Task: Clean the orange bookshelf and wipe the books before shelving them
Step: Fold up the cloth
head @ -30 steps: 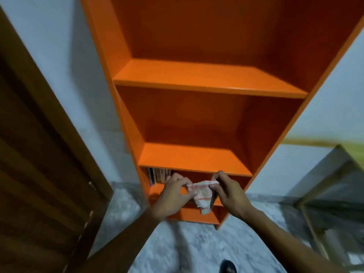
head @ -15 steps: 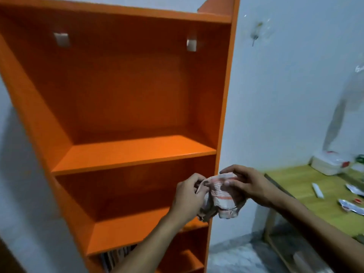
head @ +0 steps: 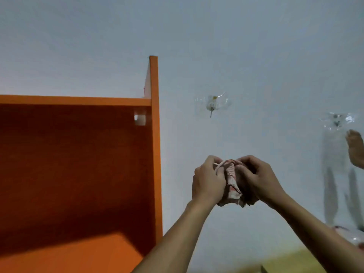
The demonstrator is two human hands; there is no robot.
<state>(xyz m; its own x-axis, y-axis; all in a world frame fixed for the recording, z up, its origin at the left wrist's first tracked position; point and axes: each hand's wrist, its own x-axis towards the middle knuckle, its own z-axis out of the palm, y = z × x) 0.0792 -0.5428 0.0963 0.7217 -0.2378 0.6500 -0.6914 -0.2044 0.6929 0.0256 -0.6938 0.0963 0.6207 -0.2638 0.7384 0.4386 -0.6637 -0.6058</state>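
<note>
**Cloth bunched, eyes on the top shelf**

Within a second my view had swung from the lower shelves, where a few book spines showed, up to the top of the tall orange wooden bookshelf (head: 78, 174), which now filled the left of the picture, its top compartment bare and its right side panel rising above the top board. The pale wall ran behind everything, with a clear plastic stick-on hook (head: 212, 105) to the right of the shelf. Books were out of sight.

My two hands had risen with the view and come together in front of the wall, just right of the shelf's side panel, not touching it. My left hand (head: 206, 182) was curled tight round one side of the small crumpled white cloth with red-orange stripes (head: 232, 184); my right hand (head: 260, 180) was curled round the other side. Half a second before, the cloth hung looser between my fingers; now it was gathered into a wad.

I judged the wiping had not begun, and that the top compartment came first.
</note>
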